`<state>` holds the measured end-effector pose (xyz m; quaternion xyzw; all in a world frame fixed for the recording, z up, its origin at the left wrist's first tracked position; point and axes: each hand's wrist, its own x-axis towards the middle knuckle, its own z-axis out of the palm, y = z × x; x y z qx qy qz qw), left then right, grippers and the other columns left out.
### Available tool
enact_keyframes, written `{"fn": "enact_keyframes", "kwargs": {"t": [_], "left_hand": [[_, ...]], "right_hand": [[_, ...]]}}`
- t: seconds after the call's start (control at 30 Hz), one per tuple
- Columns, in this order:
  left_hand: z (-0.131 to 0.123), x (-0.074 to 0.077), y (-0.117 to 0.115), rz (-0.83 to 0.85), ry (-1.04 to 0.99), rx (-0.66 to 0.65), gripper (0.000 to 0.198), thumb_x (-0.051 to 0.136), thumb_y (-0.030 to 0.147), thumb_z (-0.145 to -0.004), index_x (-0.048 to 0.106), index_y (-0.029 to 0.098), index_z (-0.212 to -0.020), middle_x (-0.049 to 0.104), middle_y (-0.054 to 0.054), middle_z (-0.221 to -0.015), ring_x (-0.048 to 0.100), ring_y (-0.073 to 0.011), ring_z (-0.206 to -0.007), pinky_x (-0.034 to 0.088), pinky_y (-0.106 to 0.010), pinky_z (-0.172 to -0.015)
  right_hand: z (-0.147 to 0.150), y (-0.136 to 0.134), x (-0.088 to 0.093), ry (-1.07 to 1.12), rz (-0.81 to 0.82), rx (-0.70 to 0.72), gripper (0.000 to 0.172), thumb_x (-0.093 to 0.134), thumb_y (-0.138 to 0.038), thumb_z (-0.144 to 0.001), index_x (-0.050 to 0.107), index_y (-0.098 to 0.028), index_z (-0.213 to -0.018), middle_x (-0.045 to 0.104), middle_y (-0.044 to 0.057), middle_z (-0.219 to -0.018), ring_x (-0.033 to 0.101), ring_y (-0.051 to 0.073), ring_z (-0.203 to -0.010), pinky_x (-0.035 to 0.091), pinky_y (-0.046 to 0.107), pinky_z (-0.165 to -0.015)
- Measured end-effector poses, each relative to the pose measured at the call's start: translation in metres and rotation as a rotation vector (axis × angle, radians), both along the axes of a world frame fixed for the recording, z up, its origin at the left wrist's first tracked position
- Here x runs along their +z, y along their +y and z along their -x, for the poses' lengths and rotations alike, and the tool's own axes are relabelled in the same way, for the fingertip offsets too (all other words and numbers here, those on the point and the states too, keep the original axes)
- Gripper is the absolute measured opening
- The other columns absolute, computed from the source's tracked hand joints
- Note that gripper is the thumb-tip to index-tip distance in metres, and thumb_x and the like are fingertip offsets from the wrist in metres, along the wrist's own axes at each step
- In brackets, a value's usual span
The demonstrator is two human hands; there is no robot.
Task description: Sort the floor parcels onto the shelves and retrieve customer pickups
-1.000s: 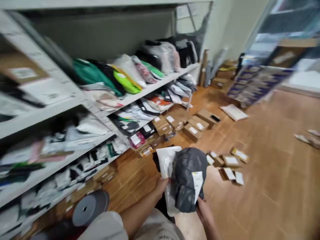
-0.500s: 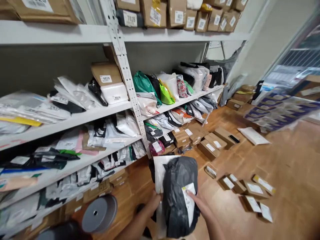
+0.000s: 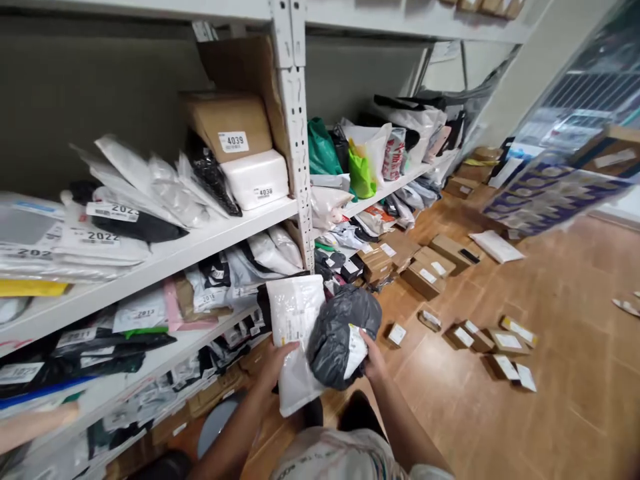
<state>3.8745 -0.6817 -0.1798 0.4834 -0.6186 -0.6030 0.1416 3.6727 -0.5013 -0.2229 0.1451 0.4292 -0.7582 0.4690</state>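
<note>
My left hand (image 3: 278, 360) is closed on a flat white mailer bag (image 3: 296, 313), its thumb lying across the front. Behind that bag a dark package edge peeks out on the left. My right hand (image 3: 371, 357) grips a bulky dark grey plastic parcel (image 3: 333, 333), with the thumb by its white label (image 3: 355, 350). Both packages hang side by side in front of my body, the grey one slightly overlapping the white one's right edge.
White shelving (image 3: 300, 133) loaded with labelled bags runs along the left and ahead. A brown box (image 3: 230, 127) sits on a white box (image 3: 257, 179). Small cartons (image 3: 505, 340) lie on the wooden floor at right. A grey round object (image 3: 216, 427) stands below the shelves.
My view has turned left and moved closer to the shelf. The white mailer, before mostly behind the grey parcel, now shows almost whole beside it. The grey parcel has moved right of it and tilted.
</note>
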Motion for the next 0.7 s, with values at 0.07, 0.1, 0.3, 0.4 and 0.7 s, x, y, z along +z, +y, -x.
{"fn": "enact_keyframes", "kwargs": {"t": [0.07, 0.1, 0.3, 0.4, 0.7], "left_hand": [[-0.003, 0.004, -0.025, 0.094, -0.035, 0.015, 0.042, 0.071, 0.036, -0.07, 0.067, 0.012, -0.104, 0.073, -0.016, -0.101, 0.068, -0.0306, -0.093, 0.052, -0.038, -0.081], [-0.003, 0.007, -0.036, 0.15, -0.051, 0.03, 0.041, 0.074, 0.036, -0.068, 0.068, 0.012, -0.101, 0.072, -0.017, -0.104, 0.066, -0.0326, -0.099, 0.05, -0.04, -0.088], [-0.026, 0.03, -0.087, 0.409, -0.135, 0.059, 0.037, 0.078, 0.031, -0.061, 0.07, 0.019, -0.095, 0.068, -0.014, -0.116, 0.056, -0.0351, -0.118, 0.034, -0.041, -0.107], [-0.054, 0.041, -0.108, 0.336, -0.161, 0.076, 0.039, 0.076, 0.038, -0.065, 0.069, 0.019, -0.098, 0.074, -0.01, -0.102, 0.064, -0.0336, -0.101, 0.044, -0.042, -0.098], [-0.014, 0.104, -0.211, 0.649, -0.294, -0.332, 0.038, 0.073, 0.023, -0.063, 0.073, 0.022, -0.101, 0.074, -0.011, -0.094, 0.067, -0.0339, -0.095, 0.045, -0.042, -0.094]], "right_hand": [[0.015, -0.007, 0.0, -0.002, 0.007, -0.016, 0.032, 0.072, -0.037, -0.071, 0.071, -0.016, -0.095, 0.076, 0.007, -0.095, 0.07, 0.026, -0.096, 0.052, 0.04, -0.095], [0.024, -0.009, 0.0, -0.002, 0.009, -0.02, 0.032, 0.071, -0.038, -0.071, 0.071, -0.017, -0.095, 0.076, 0.007, -0.094, 0.07, 0.026, -0.096, 0.051, 0.041, -0.096], [0.084, -0.027, -0.006, -0.049, -0.086, 0.199, 0.026, 0.073, -0.038, -0.064, 0.075, -0.02, -0.082, 0.077, 0.008, -0.085, 0.071, 0.031, -0.093, 0.051, 0.044, -0.095], [0.106, -0.05, -0.013, -0.084, -0.114, 0.348, 0.026, 0.072, -0.036, -0.062, 0.076, -0.019, -0.081, 0.077, 0.01, -0.085, 0.071, 0.032, -0.087, 0.052, 0.045, -0.092], [0.093, -0.137, 0.019, 0.119, 0.0, 0.216, 0.028, 0.065, -0.041, -0.062, 0.075, -0.019, -0.075, 0.076, 0.009, -0.081, 0.071, 0.031, -0.082, 0.053, 0.045, -0.088]]}}
